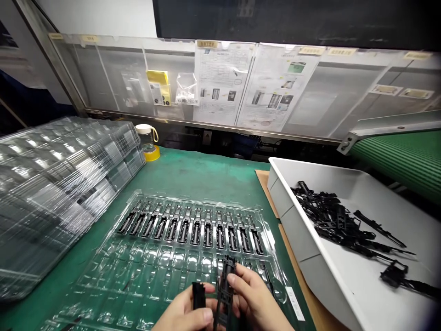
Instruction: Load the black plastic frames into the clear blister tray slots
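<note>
My left hand point(188, 312) pinches a short black part point(199, 296), thumb closed over it. My right hand point(257, 299) grips a longer black frame piece point(225, 285) above the clear tray point(113, 257).

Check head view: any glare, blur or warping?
Head view: overhead light glares off the stack of clear plastic trays and the clear blister tray; wide-lens bowing bends the white bin; both hands and small black plastic parts look soft.
</note>
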Demonstrator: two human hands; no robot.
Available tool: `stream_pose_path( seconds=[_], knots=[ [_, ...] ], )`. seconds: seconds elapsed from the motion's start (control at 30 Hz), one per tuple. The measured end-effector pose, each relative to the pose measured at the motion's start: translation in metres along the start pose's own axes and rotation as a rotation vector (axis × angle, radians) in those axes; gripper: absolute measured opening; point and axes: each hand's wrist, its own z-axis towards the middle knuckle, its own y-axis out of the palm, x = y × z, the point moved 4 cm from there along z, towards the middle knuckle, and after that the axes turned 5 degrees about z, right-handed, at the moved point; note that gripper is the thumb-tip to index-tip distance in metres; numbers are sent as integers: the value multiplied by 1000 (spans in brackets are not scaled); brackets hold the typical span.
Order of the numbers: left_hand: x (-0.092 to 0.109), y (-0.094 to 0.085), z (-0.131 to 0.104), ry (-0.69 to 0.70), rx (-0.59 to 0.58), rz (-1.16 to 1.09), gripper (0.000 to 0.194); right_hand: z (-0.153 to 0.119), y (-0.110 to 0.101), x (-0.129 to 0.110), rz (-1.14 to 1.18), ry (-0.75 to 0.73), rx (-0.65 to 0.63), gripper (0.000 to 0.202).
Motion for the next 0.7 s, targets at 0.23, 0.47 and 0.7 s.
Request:
stream_pose_path(
  seconds=[0.23,0.47,0.7],
  knots=[
    [8,-11,-5,0,145,-64,49,-2,-1,14,260,100,-113,28],
    [15,-15,-22,-200,499,-297,23,-8,6,15,307,166,-157,31],
    [9,-11,-16,-180,330,-112,24,-8,9,14,287,181,-170,32]
  ],
)
